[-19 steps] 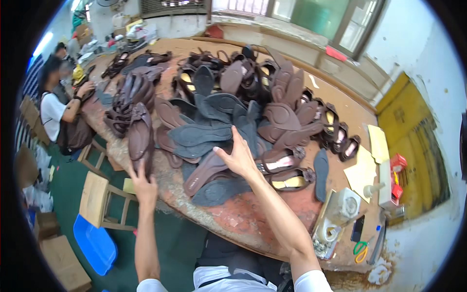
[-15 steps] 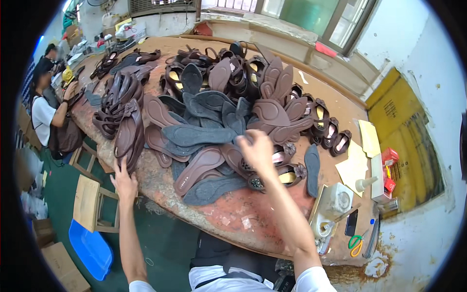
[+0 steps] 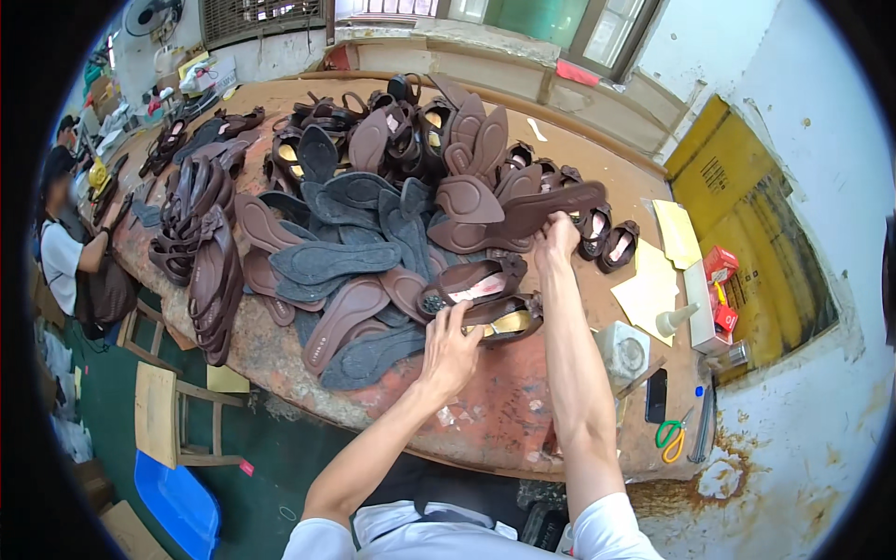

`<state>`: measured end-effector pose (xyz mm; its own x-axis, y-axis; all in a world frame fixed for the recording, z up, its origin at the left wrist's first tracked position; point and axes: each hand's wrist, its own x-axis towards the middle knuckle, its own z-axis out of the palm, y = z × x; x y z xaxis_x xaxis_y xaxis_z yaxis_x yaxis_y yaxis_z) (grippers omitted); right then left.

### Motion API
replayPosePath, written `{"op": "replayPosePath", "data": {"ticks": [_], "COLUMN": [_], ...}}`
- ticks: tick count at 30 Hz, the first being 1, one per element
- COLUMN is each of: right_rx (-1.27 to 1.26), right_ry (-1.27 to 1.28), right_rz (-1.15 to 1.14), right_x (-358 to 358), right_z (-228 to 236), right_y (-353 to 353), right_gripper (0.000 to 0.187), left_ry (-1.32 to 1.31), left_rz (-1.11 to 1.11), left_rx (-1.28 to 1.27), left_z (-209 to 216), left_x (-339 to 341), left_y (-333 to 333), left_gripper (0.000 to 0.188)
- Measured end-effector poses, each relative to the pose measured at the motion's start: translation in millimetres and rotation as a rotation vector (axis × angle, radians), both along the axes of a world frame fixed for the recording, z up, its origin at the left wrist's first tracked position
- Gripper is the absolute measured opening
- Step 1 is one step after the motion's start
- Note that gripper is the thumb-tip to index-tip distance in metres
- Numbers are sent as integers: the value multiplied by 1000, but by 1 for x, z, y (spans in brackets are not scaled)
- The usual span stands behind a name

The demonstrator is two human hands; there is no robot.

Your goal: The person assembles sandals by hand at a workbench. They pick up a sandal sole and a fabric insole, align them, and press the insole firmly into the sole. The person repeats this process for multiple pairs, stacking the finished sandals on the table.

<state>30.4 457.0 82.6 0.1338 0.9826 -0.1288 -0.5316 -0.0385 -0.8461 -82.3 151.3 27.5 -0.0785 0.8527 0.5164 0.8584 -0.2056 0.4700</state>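
My right hand (image 3: 557, 235) reaches far over the brown worktable (image 3: 523, 411) and grips a long dark brown shoe sole (image 3: 551, 203) near its end. My left hand (image 3: 450, 347) rests on a brown sandal with a pale insole (image 3: 474, 285), fingers spread and touching it; a second sandal (image 3: 509, 317) lies just right of it. In front of both hands spreads a heap of grey soles (image 3: 327, 261) and brown soles (image 3: 343, 313).
More brown sandals (image 3: 607, 238) lie at the right; stacked soles (image 3: 210, 271) hang over the left edge. Yellow sheets (image 3: 653, 289), a glue bottle (image 3: 674, 319), a red box (image 3: 721, 266), a phone (image 3: 656, 396) and green scissors (image 3: 668, 439) sit right. A seated person (image 3: 70, 252) works far left. A wooden stool (image 3: 173, 411) stands below.
My left hand has come up from the table's left edge onto the sandal. My right hand has stretched farther right and taken hold of the dark brown sole.
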Motion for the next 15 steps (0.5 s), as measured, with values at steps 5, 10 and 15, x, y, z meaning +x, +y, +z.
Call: {"op": "replayPosePath", "data": {"ticks": [5,10,15], "right_rx": [195,363,594], "right_ry": [125,-251,-1004], "right_rz": [-176,123,631], "right_x": [30,129,140], "right_z": [58,60,47], "right_y": [-103,-260,-340], "right_gripper": [14,29,44], "left_ry": [-71,-139,-300], "left_rz": [-66,-309,-64], "left_rx": [71,60,-61], "left_z": [-3,-5,-2], "left_x": [10,2,-24], "left_y": [-42,-143,-193], "left_gripper": [27,25,55]}}
